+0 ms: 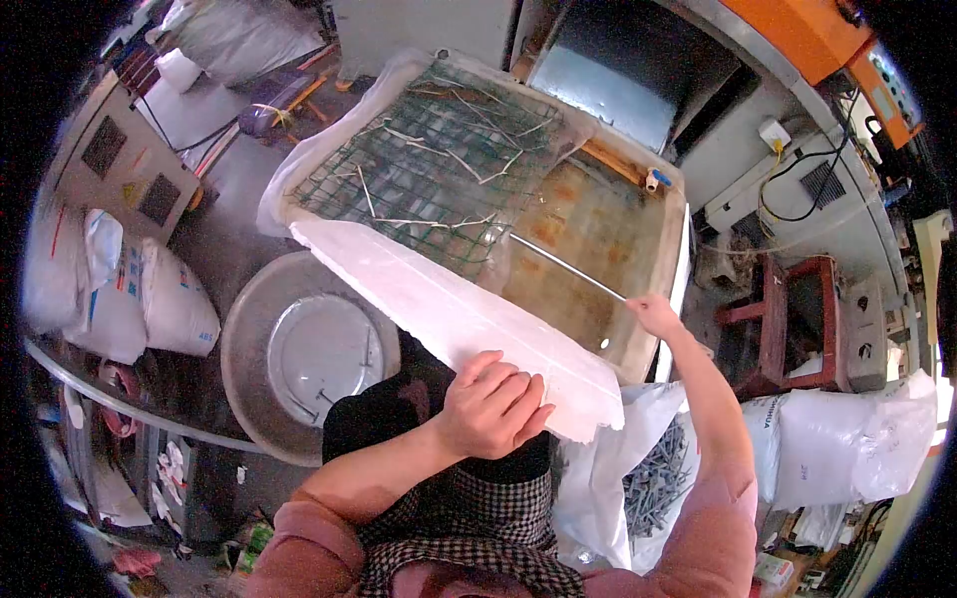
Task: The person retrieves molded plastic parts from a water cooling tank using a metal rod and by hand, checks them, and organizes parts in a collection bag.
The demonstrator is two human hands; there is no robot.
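My right hand (655,316) is closed around the near end of a thin metal rod (568,266). The rod reaches left over a water-filled tank (670,214), its far tip by the edge of a green wire mesh (419,140). Several thin white plastic strips (464,164) lie scattered on the mesh. My left hand (495,404) is in front of the near edge of a long white foam board (439,309), which runs along the tank's near side. Its fingers are curled in, and what they hold, if anything, is hidden.
A large round basin (249,369) with a few small parts in it stands on the left. Close to my right arm is a white sack of grey pieces (653,478). Filled white bags (179,299) are at far left, others (847,439) at right. A dark red frame (763,329) stands behind.
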